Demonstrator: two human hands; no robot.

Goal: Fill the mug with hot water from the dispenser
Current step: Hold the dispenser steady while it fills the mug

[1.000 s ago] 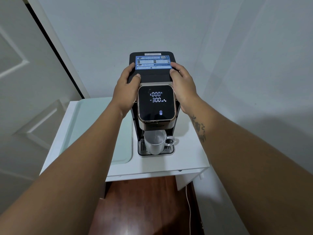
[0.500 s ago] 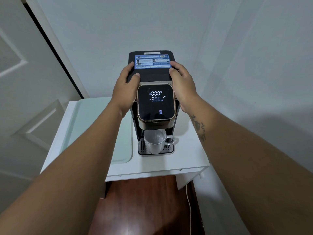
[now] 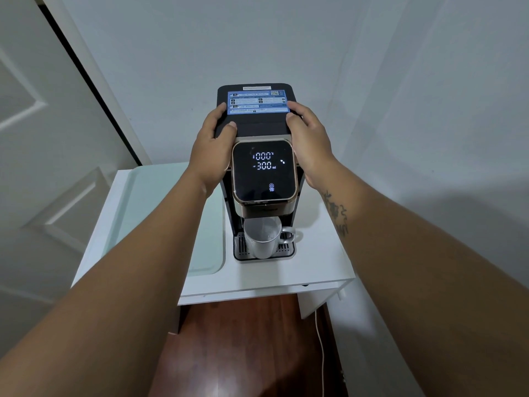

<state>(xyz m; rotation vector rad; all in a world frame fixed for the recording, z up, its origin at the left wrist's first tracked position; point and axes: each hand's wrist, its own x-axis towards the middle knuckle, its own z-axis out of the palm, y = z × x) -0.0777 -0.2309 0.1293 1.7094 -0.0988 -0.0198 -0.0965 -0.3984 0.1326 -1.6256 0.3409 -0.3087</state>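
Mug (image 3: 264, 237) upright under dispenser (image 3: 259, 130) spout, left hand (image 3: 211, 151) and right hand (image 3: 307, 141) fingers clasping dispenser's sides.

Head view, downward, near dispenser (image 3: 259, 133)

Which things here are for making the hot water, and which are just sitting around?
For the job:
- dispenser, held at its sides by the left hand and right hand
- mug on the drip tray under the spout
- touch screen with the start button

Just around:
- white table
- door
- white cable on the floor
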